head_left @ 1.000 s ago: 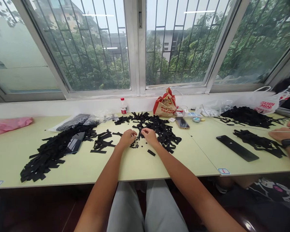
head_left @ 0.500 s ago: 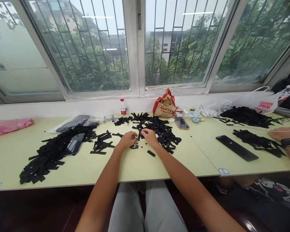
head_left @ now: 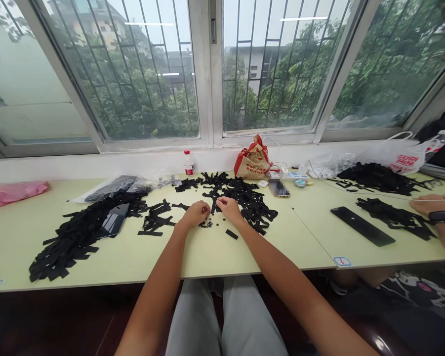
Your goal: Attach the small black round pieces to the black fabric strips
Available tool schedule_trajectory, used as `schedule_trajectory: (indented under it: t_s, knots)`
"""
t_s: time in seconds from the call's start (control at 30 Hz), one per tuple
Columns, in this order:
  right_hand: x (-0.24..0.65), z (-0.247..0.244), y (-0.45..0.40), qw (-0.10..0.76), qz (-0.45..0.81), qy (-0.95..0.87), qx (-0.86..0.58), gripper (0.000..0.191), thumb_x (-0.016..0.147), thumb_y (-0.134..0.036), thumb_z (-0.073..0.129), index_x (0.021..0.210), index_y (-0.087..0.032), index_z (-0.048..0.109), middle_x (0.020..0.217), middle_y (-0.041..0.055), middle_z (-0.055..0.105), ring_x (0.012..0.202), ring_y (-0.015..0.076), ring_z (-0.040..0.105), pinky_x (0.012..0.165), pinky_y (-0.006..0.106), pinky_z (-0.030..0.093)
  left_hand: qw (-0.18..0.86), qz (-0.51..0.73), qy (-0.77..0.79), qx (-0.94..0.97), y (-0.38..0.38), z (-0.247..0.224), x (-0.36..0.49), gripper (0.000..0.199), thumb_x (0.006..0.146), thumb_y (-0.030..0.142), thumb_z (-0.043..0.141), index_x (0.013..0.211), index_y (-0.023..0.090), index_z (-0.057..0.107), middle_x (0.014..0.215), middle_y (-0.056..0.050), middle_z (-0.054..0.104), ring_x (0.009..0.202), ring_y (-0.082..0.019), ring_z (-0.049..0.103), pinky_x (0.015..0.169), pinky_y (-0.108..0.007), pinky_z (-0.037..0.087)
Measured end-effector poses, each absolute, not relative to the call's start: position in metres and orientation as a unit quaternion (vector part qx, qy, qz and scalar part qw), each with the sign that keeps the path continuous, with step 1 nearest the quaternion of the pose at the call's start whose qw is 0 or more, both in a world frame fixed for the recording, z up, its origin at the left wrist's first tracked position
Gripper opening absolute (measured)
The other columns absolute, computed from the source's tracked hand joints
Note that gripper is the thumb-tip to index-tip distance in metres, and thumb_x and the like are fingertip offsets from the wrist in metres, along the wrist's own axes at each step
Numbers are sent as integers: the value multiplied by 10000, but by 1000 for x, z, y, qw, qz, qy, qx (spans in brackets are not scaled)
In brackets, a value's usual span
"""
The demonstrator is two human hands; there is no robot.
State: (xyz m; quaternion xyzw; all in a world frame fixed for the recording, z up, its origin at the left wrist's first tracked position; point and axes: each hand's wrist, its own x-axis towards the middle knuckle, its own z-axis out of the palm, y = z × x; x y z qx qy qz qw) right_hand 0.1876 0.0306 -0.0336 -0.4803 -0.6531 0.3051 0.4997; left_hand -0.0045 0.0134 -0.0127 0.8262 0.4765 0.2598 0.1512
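My right hand (head_left: 227, 207) pinches a short black fabric strip (head_left: 213, 204) that hangs between my two hands. Just left of it, my left hand (head_left: 197, 213) has its fingers curled together; whatever they may hold is too small to make out. Several small black rings (head_left: 206, 224) lie on the table below the hands. One loose black strip (head_left: 231, 234) rests near my right wrist. A heap of black strips (head_left: 257, 207) spreads beyond and right of my right hand, and a smaller group (head_left: 155, 218) lies to the left.
A long pile of black strips (head_left: 74, 237) with a dark phone (head_left: 114, 220) on it covers the left side. Behind stand a red-capped bottle (head_left: 188, 164) and a paper bag (head_left: 252, 160). At right are a black flat case (head_left: 363, 226) and another person's hand (head_left: 435, 203).
The fingers of my left hand have drawn slightly closer together. My right hand stays at the strip, and the view has shifted very slightly.
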Motion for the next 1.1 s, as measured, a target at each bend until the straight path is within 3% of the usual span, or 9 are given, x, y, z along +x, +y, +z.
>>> schedule_trajectory:
  t_s: [0.17, 0.4, 0.63, 1.1]
  knots:
    - [187, -32, 29, 496, 315, -654, -476, 251, 806, -389, 557, 803, -195, 717, 711, 19, 678, 616, 164, 556, 613, 272, 419, 152, 269, 481, 820, 13, -11, -5, 257, 779, 142, 491, 906, 206, 705, 901, -49, 664, 778, -185, 611, 726, -303, 459]
    - [187, -33, 28, 493, 330, -656, -466, 252, 796, -388, 566, 836, -195, 723, 752, 22, 696, 617, 164, 553, 595, 272, 422, 204, 245, 530, 786, 8, -1, -12, 149, 752, 252, 561, 816, 200, 684, 782, -27, 679, 696, -184, 598, 621, -285, 427]
    - [187, -31, 26, 488, 332, -660, -466, 249, 798, -379, 563, 833, -194, 727, 790, 27, 711, 672, 172, 581, 621, 269, 427, 252, 199, 509, 799, 6, 3, -15, 181, 682, 249, 587, 816, 203, 701, 748, -15, 645, 646, -161, 564, 582, -267, 410]
    - [187, -31, 25, 478, 325, -681, -450, 274, 808, -390, 568, 894, -190, 734, 830, 29, 716, 707, 176, 579, 652, 273, 435, 256, 256, 501, 786, 13, -9, -16, 198, 806, 356, 558, 806, 188, 662, 783, -46, 674, 703, -184, 578, 623, -288, 426]
